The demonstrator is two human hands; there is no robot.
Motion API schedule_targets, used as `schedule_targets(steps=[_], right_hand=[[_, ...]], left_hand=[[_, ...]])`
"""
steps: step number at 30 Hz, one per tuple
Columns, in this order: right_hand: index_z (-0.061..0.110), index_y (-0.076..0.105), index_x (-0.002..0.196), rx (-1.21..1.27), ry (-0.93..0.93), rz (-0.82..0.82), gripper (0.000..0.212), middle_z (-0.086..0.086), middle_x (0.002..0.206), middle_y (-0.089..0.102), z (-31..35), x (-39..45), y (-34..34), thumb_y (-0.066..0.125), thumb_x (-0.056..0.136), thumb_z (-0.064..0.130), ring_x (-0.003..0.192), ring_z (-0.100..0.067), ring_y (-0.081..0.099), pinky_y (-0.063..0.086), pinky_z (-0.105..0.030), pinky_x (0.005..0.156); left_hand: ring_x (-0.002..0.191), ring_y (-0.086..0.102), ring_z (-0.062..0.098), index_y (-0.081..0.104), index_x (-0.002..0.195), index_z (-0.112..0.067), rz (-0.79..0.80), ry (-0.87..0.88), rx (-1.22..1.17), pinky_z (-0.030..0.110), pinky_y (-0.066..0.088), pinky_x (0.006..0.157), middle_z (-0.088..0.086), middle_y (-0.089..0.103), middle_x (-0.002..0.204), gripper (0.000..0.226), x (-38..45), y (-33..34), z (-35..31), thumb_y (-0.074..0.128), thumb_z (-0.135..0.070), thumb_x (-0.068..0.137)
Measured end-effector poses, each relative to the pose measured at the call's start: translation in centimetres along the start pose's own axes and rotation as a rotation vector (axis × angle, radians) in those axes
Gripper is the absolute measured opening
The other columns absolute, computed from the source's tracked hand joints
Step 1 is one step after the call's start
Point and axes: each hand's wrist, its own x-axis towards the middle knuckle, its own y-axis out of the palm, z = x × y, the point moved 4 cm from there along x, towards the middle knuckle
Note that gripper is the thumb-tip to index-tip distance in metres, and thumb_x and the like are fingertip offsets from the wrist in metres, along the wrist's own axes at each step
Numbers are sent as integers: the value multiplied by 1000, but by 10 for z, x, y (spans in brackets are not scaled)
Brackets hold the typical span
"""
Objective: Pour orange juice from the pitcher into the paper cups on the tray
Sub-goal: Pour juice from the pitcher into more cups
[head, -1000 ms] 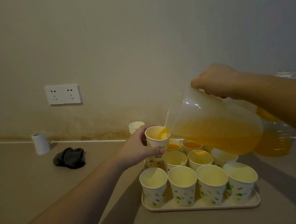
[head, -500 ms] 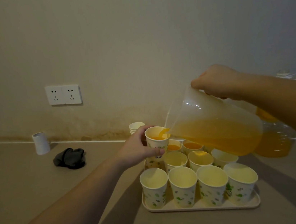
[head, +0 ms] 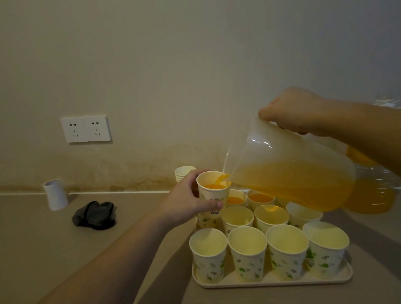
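Nearest the viewer, a pale tray (head: 275, 281) sits on the tan tabletop (head: 41, 249) with a front row of four empty paper cups (head: 248, 252), upright and touching side by side; behind them stands a second row, and at the back two cups already holding juice (head: 259, 198). Above the tray's far left corner the left hand (head: 186, 204) grips a raised cup (head: 212, 191), its fingers (head: 216, 204) curled round the wall, the cup upright and partly full of orange liquid. The right hand (head: 293, 111) grips the handle of the clear pitcher (head: 291, 175); the handle itself is hidden under the hand. The pitcher is tipped steeply, its long axis near level, spout pointing left and down over the held cup's rim, where juice runs in. Behind it a large bottle (head: 376, 195) of orange liquid is mostly blocked by pitcher and forearm. Farther left lie a dark crumpled cloth (head: 95, 215) and a white cylinder (head: 56, 195) near the wall; a stack of cups (head: 184, 172) peeks over the left hand. A double socket (head: 86, 129) is on the wall.
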Motion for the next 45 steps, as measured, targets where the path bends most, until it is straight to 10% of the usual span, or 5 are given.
schedule_targets(steps=[45], right_hand=[[9,48,63,3,-22,2,29,-11,61,45,-1,5,-2,58,86,23,44,-21,36,28,-25,51]], left_hand=[[111,64,8,51,138,-34,-26,-8,-21,33,61,88,-12,66,122,84,-1,0,-4,95,-28,68]])
